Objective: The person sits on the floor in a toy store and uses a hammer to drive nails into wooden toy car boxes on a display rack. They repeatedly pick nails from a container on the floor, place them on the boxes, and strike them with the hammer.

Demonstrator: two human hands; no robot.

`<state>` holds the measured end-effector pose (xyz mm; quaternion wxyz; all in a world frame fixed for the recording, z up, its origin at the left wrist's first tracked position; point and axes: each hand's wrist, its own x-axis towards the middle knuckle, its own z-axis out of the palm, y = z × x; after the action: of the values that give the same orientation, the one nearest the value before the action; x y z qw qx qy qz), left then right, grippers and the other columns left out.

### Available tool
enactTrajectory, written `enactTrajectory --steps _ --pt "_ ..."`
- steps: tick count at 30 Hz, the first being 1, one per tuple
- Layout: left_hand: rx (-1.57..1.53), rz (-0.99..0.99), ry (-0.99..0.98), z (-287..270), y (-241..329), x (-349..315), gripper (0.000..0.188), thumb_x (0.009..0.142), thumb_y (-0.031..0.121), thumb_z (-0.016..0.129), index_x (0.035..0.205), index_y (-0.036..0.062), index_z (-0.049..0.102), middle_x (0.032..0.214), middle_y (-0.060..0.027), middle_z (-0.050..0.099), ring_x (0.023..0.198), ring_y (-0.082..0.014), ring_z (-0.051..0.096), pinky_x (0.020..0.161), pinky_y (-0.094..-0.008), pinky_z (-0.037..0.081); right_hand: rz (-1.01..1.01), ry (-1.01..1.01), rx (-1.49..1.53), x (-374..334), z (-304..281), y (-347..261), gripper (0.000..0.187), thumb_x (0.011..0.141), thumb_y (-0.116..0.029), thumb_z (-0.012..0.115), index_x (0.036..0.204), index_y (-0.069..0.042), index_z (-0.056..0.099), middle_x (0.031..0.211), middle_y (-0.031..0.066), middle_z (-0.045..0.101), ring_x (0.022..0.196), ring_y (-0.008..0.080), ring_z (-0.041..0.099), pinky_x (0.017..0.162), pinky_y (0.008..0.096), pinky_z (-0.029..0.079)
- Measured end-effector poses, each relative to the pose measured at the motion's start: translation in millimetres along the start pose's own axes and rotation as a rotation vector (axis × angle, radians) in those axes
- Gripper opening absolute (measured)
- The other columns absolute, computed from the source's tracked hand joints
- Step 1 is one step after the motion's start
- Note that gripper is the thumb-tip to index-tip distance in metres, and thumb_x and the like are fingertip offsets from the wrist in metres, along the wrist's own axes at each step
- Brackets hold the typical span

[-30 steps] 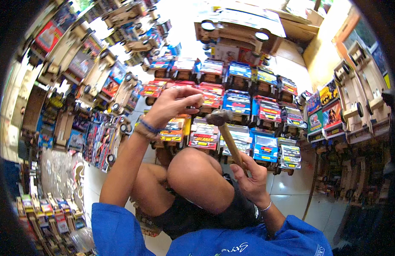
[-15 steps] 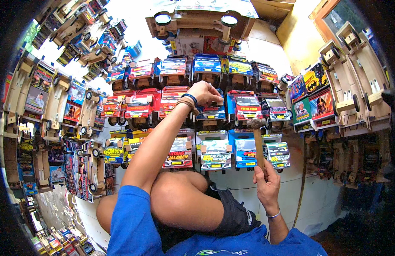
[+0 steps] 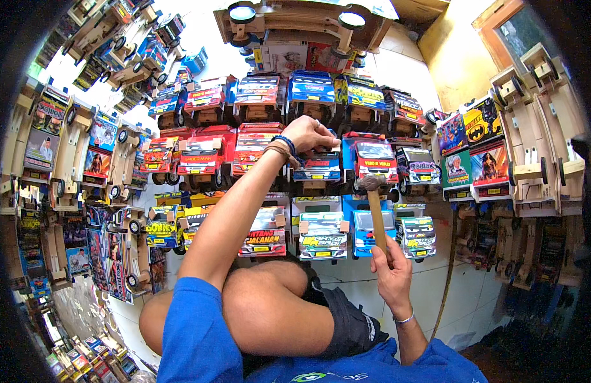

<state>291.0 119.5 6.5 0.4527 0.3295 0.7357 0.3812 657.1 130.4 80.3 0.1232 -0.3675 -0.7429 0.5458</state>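
Note:
My left hand [image 3: 310,138] reaches over the middle row of toy trucks. Its thumb and fingers pinch a small pale wooden piece [image 3: 336,147] at the windscreen corner of a blue toy truck [image 3: 318,167]; the fingers partly hide it. In my right hand [image 3: 392,274] is the wooden handle of a hammer [image 3: 378,220]. The hammer's metal head overlaps the lower front of a blue and red toy truck [image 3: 375,163], right of the pinched piece. Similar small wooden squares sit beside the windscreen of a white and green toy truck [image 3: 323,236] in the nearest row.
Rows of toy trucks face me on a white tiled floor [image 3: 346,290]. Upended trucks with bare wooden undersides [image 3: 535,140] are stacked at the right, more [image 3: 75,150] at the left. A larger wooden truck [image 3: 295,22] stands at the back. My bent knee [image 3: 270,300] is in front.
The hammer and my right hand have shifted left, bringing the hammer head closer to the left hand. My left hand keeps its pinch at the same truck. The view has shifted slightly.

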Motion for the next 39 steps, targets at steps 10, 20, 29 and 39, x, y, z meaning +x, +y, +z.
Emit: enactTrajectory --steps 10,20,29,39 --pt "0.014 -0.017 0.009 6 -1 2 0.039 0.083 0.041 0.085 0.1 0.006 0.081 0.085 -0.0037 0.077 0.074 -0.0096 0.066 0.07 -0.0278 0.053 -0.268 -0.013 -0.383 46 -4 -5 0.044 0.102 -0.021 0.059 0.142 -0.004 0.054 0.084 0.0219 0.069 0.07 0.0335 0.07 0.062 0.0415 0.052" --pt "0.055 0.052 0.031 5 -6 6 0.037 0.083 0.04 0.084 0.1 0.0062 0.081 0.079 -0.0039 0.074 0.07 -0.0108 0.063 0.066 -0.0284 0.052 -0.502 -0.038 -0.657 83 15 -2 0.059 0.1 -0.014 0.058 0.156 -0.009 0.04 0.081 0.018 0.067 0.066 0.0333 0.066 0.059 0.0455 0.051" --pt "0.109 0.076 0.033 4 -9 8 0.03 0.084 0.033 0.081 0.1 0.0074 0.081 0.079 -0.0042 0.074 0.066 -0.0112 0.062 0.063 -0.0299 0.051 -0.527 -0.026 -0.817 83 23 8 0.065 0.098 -0.012 0.059 0.159 -0.012 0.035 0.074 0.0135 0.063 0.059 0.0302 0.062 0.054 0.0439 0.05" --pt "0.102 0.079 0.017 4 -12 12 0.032 0.084 0.034 0.083 0.102 0.008 0.081 0.08 -0.0027 0.074 0.068 -0.01 0.062 0.066 -0.0282 0.052 -0.556 -0.012 -0.809 87 27 12 0.065 0.098 -0.013 0.06 0.158 -0.014 0.037 0.071 0.0126 0.06 0.057 0.03 0.061 0.053 0.0446 0.049"
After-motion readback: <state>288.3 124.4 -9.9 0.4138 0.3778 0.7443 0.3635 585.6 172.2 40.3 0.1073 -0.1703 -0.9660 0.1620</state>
